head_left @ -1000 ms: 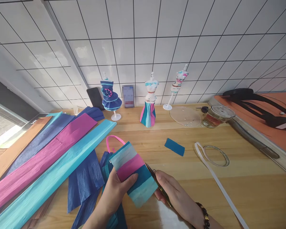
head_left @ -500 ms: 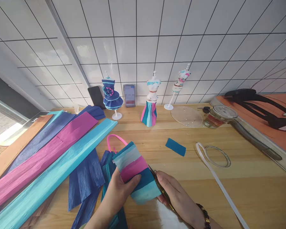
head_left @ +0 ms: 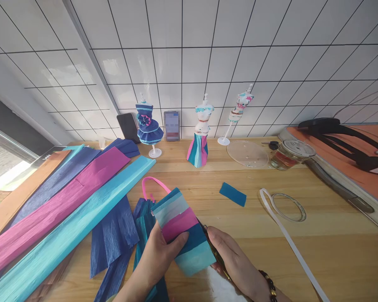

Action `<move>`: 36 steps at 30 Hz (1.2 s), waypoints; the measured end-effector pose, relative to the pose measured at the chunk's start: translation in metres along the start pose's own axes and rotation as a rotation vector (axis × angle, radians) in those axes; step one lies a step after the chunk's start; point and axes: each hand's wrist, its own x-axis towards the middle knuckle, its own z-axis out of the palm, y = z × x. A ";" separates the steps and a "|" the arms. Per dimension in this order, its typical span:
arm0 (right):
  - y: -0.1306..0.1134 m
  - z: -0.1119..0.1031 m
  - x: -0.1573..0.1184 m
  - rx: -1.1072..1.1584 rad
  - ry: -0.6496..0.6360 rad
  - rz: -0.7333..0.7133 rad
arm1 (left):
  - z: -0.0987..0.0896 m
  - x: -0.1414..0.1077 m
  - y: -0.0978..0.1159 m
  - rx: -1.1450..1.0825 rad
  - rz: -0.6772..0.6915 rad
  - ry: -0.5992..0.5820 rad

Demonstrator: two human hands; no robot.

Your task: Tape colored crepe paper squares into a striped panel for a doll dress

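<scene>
My left hand [head_left: 165,253] grips a striped piece of crepe paper [head_left: 179,220] in teal, pale blue and pink, thumb on top. In my right hand [head_left: 231,251] is a pair of dark, gold-edged scissors [head_left: 219,256], mostly covered by the fingers. Their blades lie along the right edge of the striped piece. A small teal rectangle [head_left: 233,194] lies flat on the table beyond my right hand. Behind stands a small dress form [head_left: 203,119] wearing a skirt [head_left: 198,151] in the same colours.
Left are long crepe paper strips, one turquoise [head_left: 78,224], one pink [head_left: 63,197], and blue pieces [head_left: 116,235]. A blue-dressed form [head_left: 149,128], a tilted form [head_left: 236,115] and a phone [head_left: 171,126] stand by the wall. Right are a glass jar [head_left: 291,153], white ribbon [head_left: 291,243] and clear ring [head_left: 297,207].
The striped piece and my left hand have shifted slightly right and down in the view. My right hand keeps the scissors at its edge.
</scene>
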 end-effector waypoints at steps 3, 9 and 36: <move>0.001 0.000 -0.001 -0.006 0.023 0.000 | 0.000 0.000 -0.001 -0.024 -0.011 0.008; 0.001 0.000 -0.001 -0.008 -0.004 -0.062 | 0.000 0.001 -0.001 -0.007 -0.015 -0.005; -0.001 0.003 0.001 0.005 0.012 -0.070 | 0.013 -0.004 0.006 -0.023 0.027 0.100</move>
